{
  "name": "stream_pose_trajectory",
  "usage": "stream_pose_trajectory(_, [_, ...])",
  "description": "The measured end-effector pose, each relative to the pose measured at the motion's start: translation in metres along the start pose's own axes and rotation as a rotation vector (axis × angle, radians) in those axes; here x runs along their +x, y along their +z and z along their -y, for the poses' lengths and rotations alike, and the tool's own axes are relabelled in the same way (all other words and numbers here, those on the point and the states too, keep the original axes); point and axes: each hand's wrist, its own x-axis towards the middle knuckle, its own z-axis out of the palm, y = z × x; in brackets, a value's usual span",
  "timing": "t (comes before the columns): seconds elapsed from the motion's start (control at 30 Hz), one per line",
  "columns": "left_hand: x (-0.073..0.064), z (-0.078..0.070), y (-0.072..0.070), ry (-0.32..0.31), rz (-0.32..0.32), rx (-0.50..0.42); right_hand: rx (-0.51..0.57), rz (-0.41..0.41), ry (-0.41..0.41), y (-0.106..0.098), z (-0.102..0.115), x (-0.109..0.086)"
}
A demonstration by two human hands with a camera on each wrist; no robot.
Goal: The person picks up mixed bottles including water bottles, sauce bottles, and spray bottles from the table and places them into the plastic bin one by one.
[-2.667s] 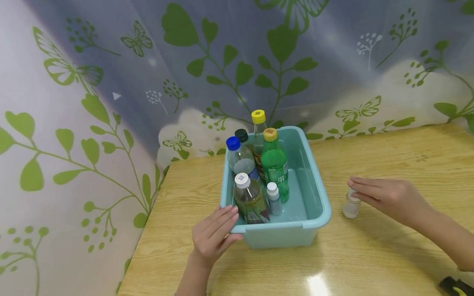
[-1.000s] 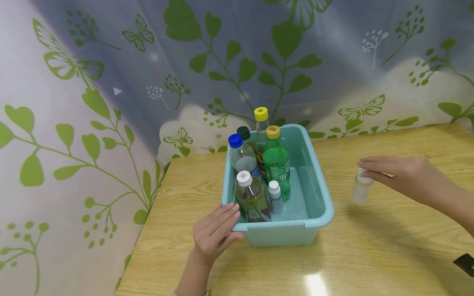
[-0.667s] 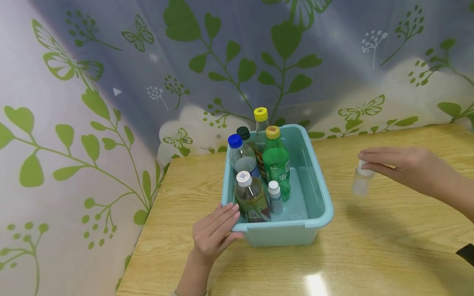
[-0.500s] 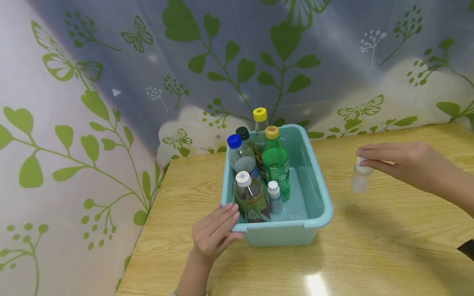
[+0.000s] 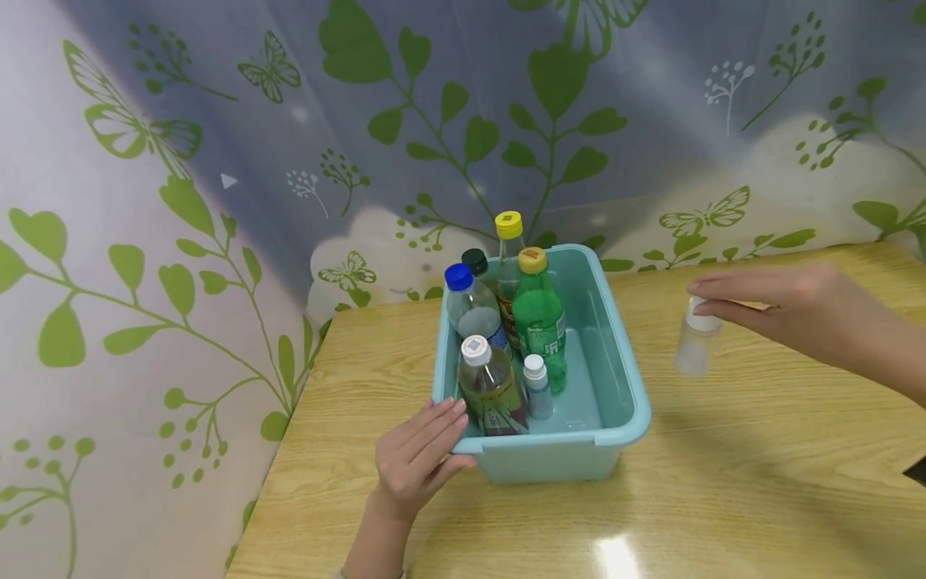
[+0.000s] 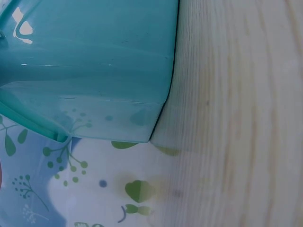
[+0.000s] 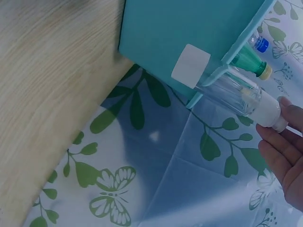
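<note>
My left hand [image 5: 415, 458] grips the near left corner of a light blue plastic bin [image 5: 633, 426], fingers over the rim and thumb below it. My right hand [image 5: 796, 314] pinches the white cap of a small clear bottle [image 5: 694, 350]. That bottle hangs slightly tilted above the table, to the right of the bin. In the right wrist view the fingertips touch the cap's narrow top. Standing in the bin are a green soda bottle [image 5: 538, 318], a white-capped brown drink bottle [image 5: 494, 398], a blue-capped bottle [image 5: 473, 310] and a small white-capped bottle [image 5: 538, 394].
Behind these, a yellow-capped bottle [image 5: 510, 229] and a dark-capped bottle [image 5: 474, 261] are partly hidden. The bin's right side has bare floor showing. Beneath lies a wooden table [image 5: 760, 482]; a leaf-patterned curtain [image 5: 637, 145] hangs along its back and left.
My right hand has lifted the small clear bottle off the table, farther from me, and in the last half second shifted it slightly left. My left hand stays on the bin.
</note>
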Motion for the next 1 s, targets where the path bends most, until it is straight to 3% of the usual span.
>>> stream_pose_trajectory(0.2, [0.0,0.0,0.0,0.008,-0.008,0.0,-0.032,0.003,0.004,-0.003,0.003,0.015])
stream_pose_trajectory(0.83, [-0.002,0.0,0.001,0.002,-0.004,-0.002,0.003,-0.023,-0.023,-0.011,0.014,0.06])
stream_pose_trajectory(1.0, [-0.001,0.001,0.002,0.007,-0.008,0.0,0.057,0.005,-0.003,-0.008,0.013,0.069])
